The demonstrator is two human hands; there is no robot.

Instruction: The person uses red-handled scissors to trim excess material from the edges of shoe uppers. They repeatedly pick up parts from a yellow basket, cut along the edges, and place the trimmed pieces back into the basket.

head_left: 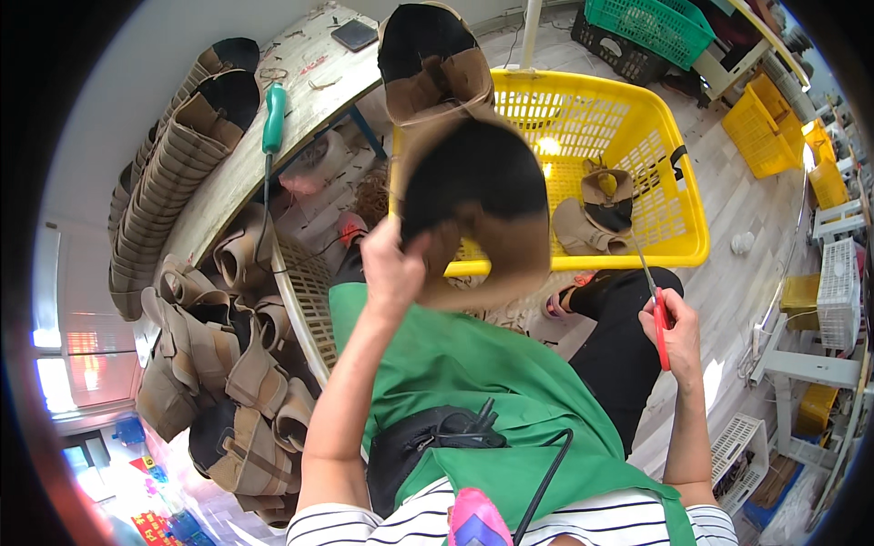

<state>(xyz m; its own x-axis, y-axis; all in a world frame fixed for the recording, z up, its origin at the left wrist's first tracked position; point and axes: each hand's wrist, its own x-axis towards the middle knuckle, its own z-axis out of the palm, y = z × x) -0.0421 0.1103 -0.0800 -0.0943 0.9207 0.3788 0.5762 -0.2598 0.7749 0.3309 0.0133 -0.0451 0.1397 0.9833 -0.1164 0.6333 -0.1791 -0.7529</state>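
My left hand (393, 268) is closed on the edge of a tan and black shoe upper (482, 173), raised over the near edge of the yellow basket (555, 264) and smeared by motion. Just beyond it is another tan and black upper (428, 55); what supports it is hidden. In my right hand (678, 338) are red-handled scissors (662, 328), their thin blades pointing up toward the basket's right side. They are apart from the held upper. A few tan uppers (592, 214) lie inside the basket.
At left, a worktable (309, 68) bears a long nested row of uppers (168, 182), a green-handled corded tool (273, 118) and a dark phone-like slab (355, 35). Below, many uppers (228, 364) fill a pale basket (305, 309). Yellow crates (763, 127) and white racks (810, 369) stand right.
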